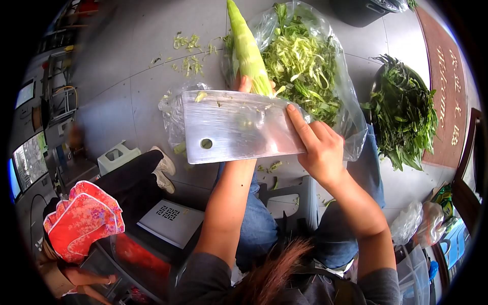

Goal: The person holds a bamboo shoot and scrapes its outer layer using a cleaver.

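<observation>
A pale green celtuce stem [245, 48], peeled and pointed at its far end, slants upward from my left hand [245, 84]. Only the thumb and a bit of a finger of that hand show around the stem's lower end; a broad blade hides the rest. That blade belongs to a cleaver [244, 129], held flat to my view with a hole near its left corner. My right hand [323, 147] grips it at the right end, forefinger laid along the metal. Green scraps stick to the blade. Beyond it, a clear plastic bag [351, 101] holds shredded peelings [300, 63].
Dark leafy greens [404, 112] are heaped at the right, beside a brown welcome mat [442, 81]. Peel scraps [189, 63] litter the tiled floor. A dark bin [358, 12] stands at the top. Another person in a red patterned garment [84, 218] is at lower left, near a pale stool [118, 156].
</observation>
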`<state>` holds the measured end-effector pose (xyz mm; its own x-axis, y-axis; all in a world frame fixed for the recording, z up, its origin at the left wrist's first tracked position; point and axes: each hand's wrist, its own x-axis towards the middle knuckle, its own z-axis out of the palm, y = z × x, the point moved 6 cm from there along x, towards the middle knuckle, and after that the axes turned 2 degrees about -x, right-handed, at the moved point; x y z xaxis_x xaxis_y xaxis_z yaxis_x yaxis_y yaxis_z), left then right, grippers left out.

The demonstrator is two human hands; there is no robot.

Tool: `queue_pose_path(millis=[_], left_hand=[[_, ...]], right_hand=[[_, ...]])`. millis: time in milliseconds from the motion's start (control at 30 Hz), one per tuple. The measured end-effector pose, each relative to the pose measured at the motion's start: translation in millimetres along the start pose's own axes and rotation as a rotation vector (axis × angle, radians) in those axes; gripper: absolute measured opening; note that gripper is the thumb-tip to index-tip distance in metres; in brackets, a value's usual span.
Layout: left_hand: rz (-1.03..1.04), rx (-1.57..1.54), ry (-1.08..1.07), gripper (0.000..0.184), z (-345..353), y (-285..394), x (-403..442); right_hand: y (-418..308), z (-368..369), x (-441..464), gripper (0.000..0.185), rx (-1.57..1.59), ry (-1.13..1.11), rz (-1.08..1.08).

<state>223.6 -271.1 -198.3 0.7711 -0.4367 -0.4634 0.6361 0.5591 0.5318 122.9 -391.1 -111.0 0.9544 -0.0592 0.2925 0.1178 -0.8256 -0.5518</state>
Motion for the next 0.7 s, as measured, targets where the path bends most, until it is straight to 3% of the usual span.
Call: queue_pose_path(millis=[100, 233, 333, 433, 700], left_hand=[[-0.029, 0.014, 0.022, 0.054, -0.5, -2.5, -4.1], [-0.052, 0.102, 0.064, 0.058, -7.2, 5.6, -10.6], [0.023, 0.051, 0.268, 0.062, -8.2, 1.5, -17.5], [-0.080, 0.027, 0.012, 0.060, -11.6, 5.6, -13.3], [-0.079, 0.141, 0.135, 0.057, -22.7, 4.2, -16.9]], right_hand=[[-3.7, -1.7, -1.5, 0.070, 0.020, 0.027, -0.002], [-19.5, -5.9, -6.7, 0.055, 0.078, 0.034, -0.088], [-10.3, 0.0, -3.7, 0.055, 0.001, 0.051, -0.061], [-22.0, -6.1, -8.7, 0.055, 0.052, 0.047, -0.073], [-22.8, -5.2, -7.1, 0.052, 0.019, 0.029, -0.078]])
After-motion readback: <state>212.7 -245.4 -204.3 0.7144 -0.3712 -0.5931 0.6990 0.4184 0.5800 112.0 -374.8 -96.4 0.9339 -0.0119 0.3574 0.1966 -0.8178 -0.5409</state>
